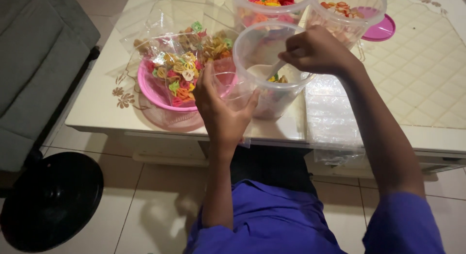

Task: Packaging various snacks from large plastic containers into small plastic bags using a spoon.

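Clear plastic, thin-walled and round, the tub stands near the front edge of the cream table, steadied by the left hand, whose fingers are spread around its near wall with the thumb on the other side. The right hand reaches over the rim, fingers pressed together in a pinch on the handle of a white scoop dipped inside. A few coloured crackers lie at the bottom. The tub looks light, smooth and somewhat flexible, likely to slide or buckle if squeezed hard; a grip low around its wall seems safest. To its left, towards the table's left edge, a pink bowl carries a bag of coloured crackers. Two filled tubs stand behind.
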